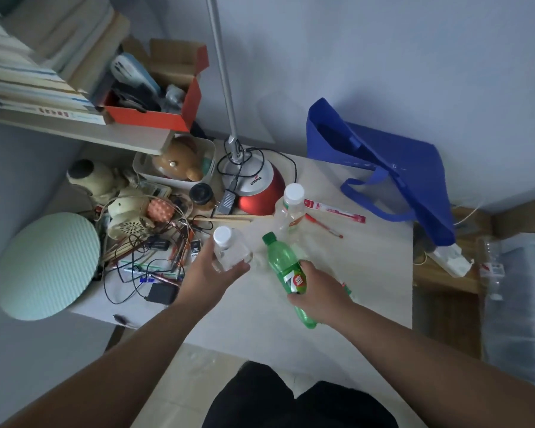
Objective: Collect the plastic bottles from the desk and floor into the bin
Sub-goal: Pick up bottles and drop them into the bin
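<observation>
My left hand (210, 274) grips a small clear bottle with a white cap (229, 253) above the middle of the pale desk (368, 273). My right hand (317, 291) holds a green soda bottle (283, 267) by its label, tilted with the cap pointing up and left. A second clear bottle with a white cap and a green-orange label (289, 211) stands upright on the desk behind both hands, beside the red lamp base. Another clear bottle (493, 267) lies low at the right, past the desk's edge. No bin is in view.
A red lamp base (260, 186) with a silver pole stands at the desk's back. Cables, small gadgets and a round pale-green disc (48, 267) crowd the left side. A blue fabric bag (393, 171) leans on the wall at the right. Red pens (325, 225) lie near the upright bottle.
</observation>
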The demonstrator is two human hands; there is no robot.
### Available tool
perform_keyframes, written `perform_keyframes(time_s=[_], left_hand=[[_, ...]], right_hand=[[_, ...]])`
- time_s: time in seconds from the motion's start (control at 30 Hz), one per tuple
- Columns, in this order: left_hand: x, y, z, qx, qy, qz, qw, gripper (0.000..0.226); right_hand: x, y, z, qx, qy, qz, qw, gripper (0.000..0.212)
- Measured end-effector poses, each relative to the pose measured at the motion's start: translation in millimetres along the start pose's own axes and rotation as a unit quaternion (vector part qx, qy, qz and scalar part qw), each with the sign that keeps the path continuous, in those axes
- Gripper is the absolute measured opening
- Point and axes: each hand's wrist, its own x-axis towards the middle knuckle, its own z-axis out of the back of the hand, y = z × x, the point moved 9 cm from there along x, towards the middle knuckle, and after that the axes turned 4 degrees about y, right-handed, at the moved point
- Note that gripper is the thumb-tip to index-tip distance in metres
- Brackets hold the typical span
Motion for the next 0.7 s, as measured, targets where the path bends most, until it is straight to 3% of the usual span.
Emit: perform_keyframes(time_s=[0.17,0.3,0.53,0.7], left_hand=[[-74,22,-2,-0.041,-0.083,0.04,0.995,0.078],[-161,49,-22,-0.132,-0.179,0.082,0.971,0.076],[-347,109,-93,-0.248,-0.334,0.165,0.894,0.059],[-486,167,-164,-0.318,-0.431,0.267,0.801,0.059]], right_hand=[[-26,-17,-5,0.012,0.038,0.06,0.997,0.059],[-39,-39,-11,0.009,0.075,0.094,0.993,0.056],[-70,-36,-28,-0.076,0.121,0.193,0.971,0.071],[-112,-9,-86,-0.154,0.214,0.282,0.922,0.067]])
